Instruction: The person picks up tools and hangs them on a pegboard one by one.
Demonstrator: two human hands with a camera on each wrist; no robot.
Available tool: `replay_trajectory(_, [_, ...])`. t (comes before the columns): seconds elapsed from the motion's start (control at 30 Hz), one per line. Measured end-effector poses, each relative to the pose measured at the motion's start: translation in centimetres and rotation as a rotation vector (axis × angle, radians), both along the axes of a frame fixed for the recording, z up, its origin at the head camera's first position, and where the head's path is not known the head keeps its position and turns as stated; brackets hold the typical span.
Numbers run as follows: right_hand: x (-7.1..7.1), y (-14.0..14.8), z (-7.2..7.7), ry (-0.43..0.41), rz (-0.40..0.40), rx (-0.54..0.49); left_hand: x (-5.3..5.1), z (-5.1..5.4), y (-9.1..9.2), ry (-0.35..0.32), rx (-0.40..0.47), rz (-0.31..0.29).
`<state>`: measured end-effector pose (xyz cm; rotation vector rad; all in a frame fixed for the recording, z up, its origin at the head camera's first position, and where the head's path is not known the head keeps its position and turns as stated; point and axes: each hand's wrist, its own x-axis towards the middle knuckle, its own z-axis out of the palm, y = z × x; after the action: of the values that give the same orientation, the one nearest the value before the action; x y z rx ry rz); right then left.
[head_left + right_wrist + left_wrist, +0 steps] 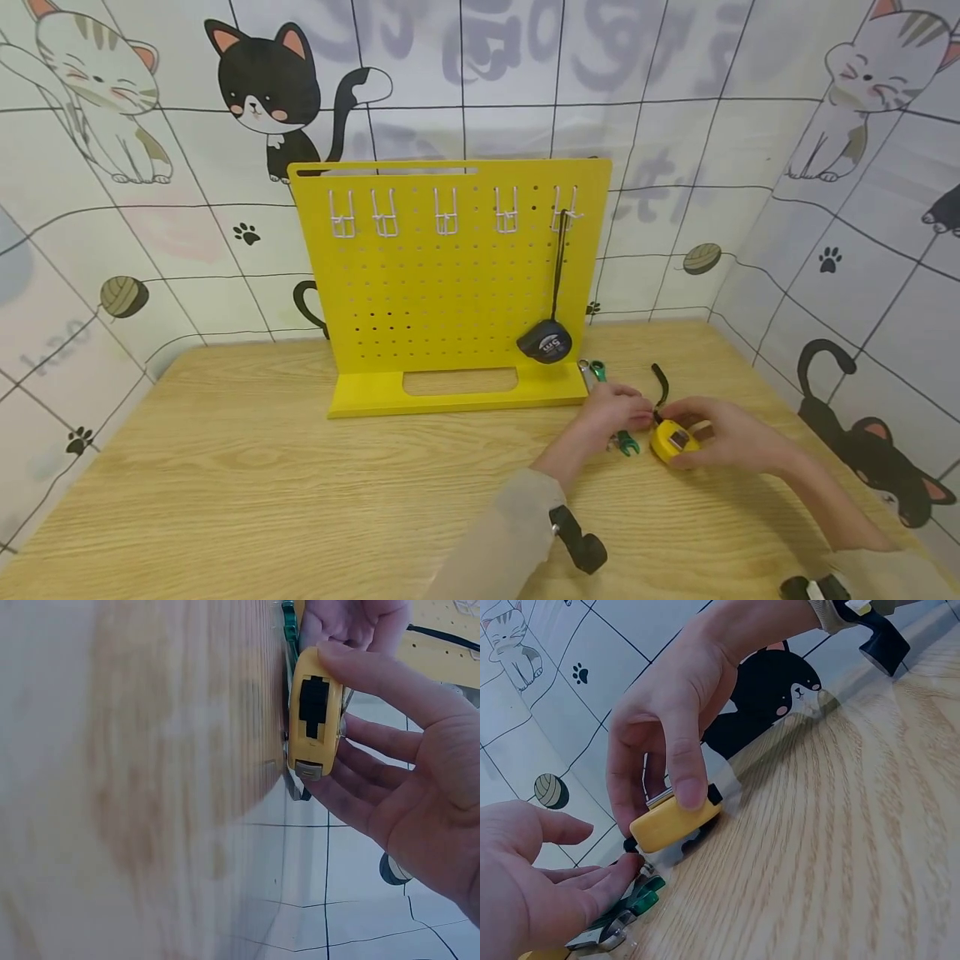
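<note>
Beige sleeves (491, 546) with black mounts (579, 542) at the cuffs lie nearest the head camera, and beyond them both hands meet around a yellow tape (664, 442) on the right part of the table (262, 500), just right of two wrenches. The right hand (735, 435) has the yellow tape clamped between its thumb, on one side of the case, and its fingers on the other; in the right wrist view those fingers are bent and spread a little from each other. Whether the case touches the wood, I cannot tell. The left hand (611, 408) reaches over the wrenches, its thumb held apart from its fingers, which stretch forward together with their tips at the end of the case where a black strap (662, 383) begins; whether they press on it is unclear. The strap curves away toward the wall. Under the left hand lie the green wrench (628, 445) and, close beside it, the silver wrench (584, 368), partly covered. Farther back and left stands a yellow pegboard (450, 292) with white hooks (446, 215) along its upper part; a black tape (550, 342) hangs by its cord from the rightmost. Behind rises a white wall (667, 58) printed with cats, paw prints and yarn balls.
</note>
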<state>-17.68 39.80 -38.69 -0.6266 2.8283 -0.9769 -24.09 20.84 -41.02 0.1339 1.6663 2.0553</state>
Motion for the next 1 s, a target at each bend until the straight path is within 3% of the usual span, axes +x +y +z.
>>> replay_trajectory(0.27, [0.04, -0.06, 0.0, 0.005, 0.03, -0.014, -0.12, -0.09, 0.15, 0.006, -0.012, 0.011])
replay_trajectory(0.5, [0.27, -0.27, 0.34, 0.017, 0.04, 0.004, -0.09, -0.01, 0.19, 0.039, -0.049, 0.072])
replay_trajectory(0.73, [0.36, -0.49, 0.59, 0.022, 0.059, -0.001, -0.41, -0.04, 0.04, 0.029, 0.025, 0.118])
replay_trajectory(1.0, [0.35, -0.46, 0.69, 0.045, 0.087, -0.027, -0.66, 0.32, -0.24, 0.079, 0.087, 0.133])
